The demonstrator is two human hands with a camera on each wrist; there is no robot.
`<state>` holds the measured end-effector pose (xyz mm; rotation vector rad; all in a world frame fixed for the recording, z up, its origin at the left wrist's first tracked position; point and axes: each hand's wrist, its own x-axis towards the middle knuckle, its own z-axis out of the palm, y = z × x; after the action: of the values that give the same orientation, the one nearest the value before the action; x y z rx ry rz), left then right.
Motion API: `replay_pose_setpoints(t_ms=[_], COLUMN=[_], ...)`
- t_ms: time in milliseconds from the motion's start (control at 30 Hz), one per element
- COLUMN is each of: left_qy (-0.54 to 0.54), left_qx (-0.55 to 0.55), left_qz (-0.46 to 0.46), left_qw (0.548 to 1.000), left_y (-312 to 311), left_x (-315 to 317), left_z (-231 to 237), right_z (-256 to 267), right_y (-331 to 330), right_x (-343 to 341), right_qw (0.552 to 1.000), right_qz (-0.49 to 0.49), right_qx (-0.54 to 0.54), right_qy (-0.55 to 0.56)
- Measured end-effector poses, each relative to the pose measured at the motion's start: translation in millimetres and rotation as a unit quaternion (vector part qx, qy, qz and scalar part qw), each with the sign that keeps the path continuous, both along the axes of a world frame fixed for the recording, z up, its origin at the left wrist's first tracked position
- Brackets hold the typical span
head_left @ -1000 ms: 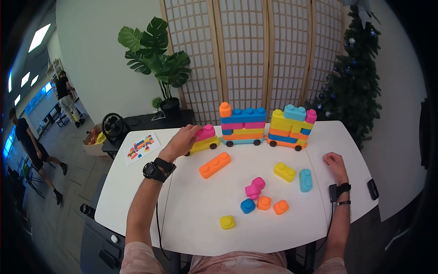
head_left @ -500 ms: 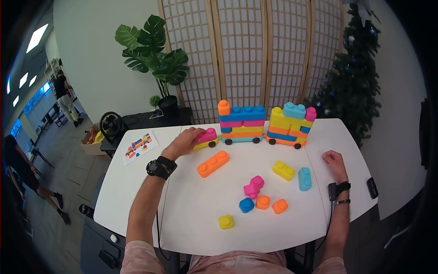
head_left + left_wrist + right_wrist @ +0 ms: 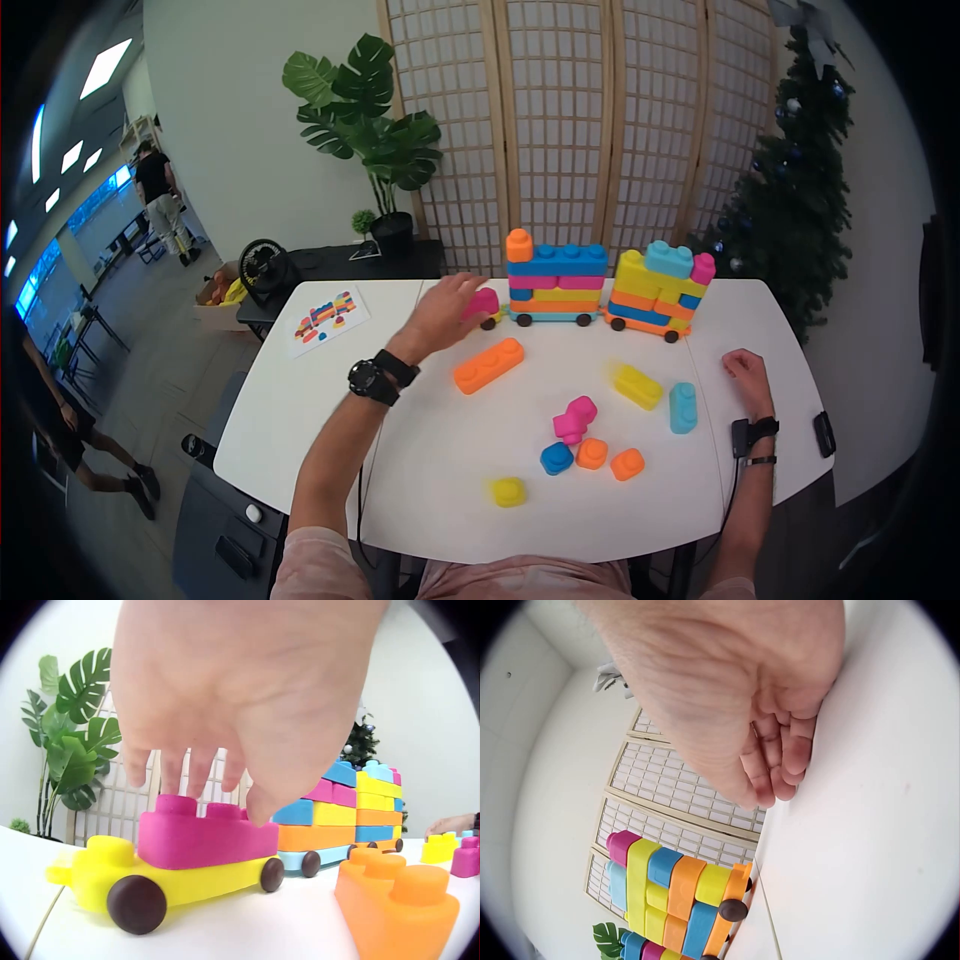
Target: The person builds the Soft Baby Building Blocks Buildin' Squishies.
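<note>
My left hand [image 3: 438, 315] hovers over the small yellow wheeled base [image 3: 202, 883] with its fingers pointing down. Set on that base is a magenta block [image 3: 206, 838]; the fingertips [image 3: 196, 787] hang close over its studs, the thumb low by one end. In the head view the hand hides much of this car. Coupled to it are a tall block car [image 3: 556, 284] with an orange knob on top and another block car [image 3: 658, 290] in yellow, orange and blue. Loosely curled and empty, my right hand [image 3: 748, 378] rests on the table at the right.
On the white table [image 3: 420, 480] lie a long orange block [image 3: 489, 365], a yellow block [image 3: 638, 387], a light blue block [image 3: 683, 407] and several small blocks. A picture card [image 3: 328, 318] lies at the left, a black object [image 3: 823, 434] at the right edge. People stand in the background.
The head view has shifted, so the table appears further right. My left hand has come further over the magenta block, covering more of it. The right hand stays resting.
</note>
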<state>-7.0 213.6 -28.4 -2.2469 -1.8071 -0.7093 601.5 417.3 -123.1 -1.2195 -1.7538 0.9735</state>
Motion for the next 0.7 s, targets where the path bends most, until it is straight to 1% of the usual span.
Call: replay_pose_setpoints(t_ms=[33, 100, 167, 233, 300, 333, 400, 433, 500, 533, 600, 633, 700], left_qy=[-0.007, -0.050, -0.064, -0.078, -0.062, -0.064, -0.017, -0.018, 0.023, 0.024, -0.019, -0.017, -0.027], left_qx=[0.001, -0.089, -0.103, -0.175, -0.192, -0.191, -0.277, -0.277, -0.314, -0.315, -0.307, -0.309, -0.306], left_qz=[-0.018, -0.041, -0.137, -0.225, -0.291, -0.289, -0.315, -0.315, -0.293, -0.302, -0.266, -0.276, -0.248], left_qw=[1.000, 0.994, 0.983, 0.955, 0.935, 0.936, 0.908, 0.908, 0.903, 0.900, 0.914, 0.910, 0.919], left_y=[-3, -9, -11, -22, -31, -36, -46, -49, -52, -52, -50, -49, -48], left_x=[16, 50, 76, 110, 134, 145, 159, 161, 164, 162, 150, 143, 126], left_z=[8, 23, 19, 29, 24, 23, 25, 23, 20, 18, 13, 13, 12], right_z=[1, 2, 3, 4, 3, 3, 3, 3, 5, 4, 3, 3, 2], right_y=[0, 0, -1, -1, -1, 0, 0, -1, -2, -3, -4, -4, -2], right_x=[-1, -2, -4, -4, -3, -3, -3, -3, -3, -2, -1, -2, -1], right_qw=[1.000, 1.000, 1.000, 1.000, 1.000, 1.000, 1.000, 1.000, 1.000, 1.000, 1.000, 1.000, 1.000], right_qz=[0.010, -0.008, -0.006, -0.008, -0.005, -0.004, -0.004, -0.006, 0.002, 0.011, 0.004, 0.010, 0.002], right_qx=[0.000, -0.004, 0.000, -0.006, -0.008, -0.011, -0.011, -0.011, -0.005, 0.001, -0.004, -0.007, -0.010], right_qy=[-0.001, -0.019, -0.019, -0.011, -0.009, -0.006, -0.008, -0.010, -0.008, -0.005, 0.004, 0.014, 0.018])
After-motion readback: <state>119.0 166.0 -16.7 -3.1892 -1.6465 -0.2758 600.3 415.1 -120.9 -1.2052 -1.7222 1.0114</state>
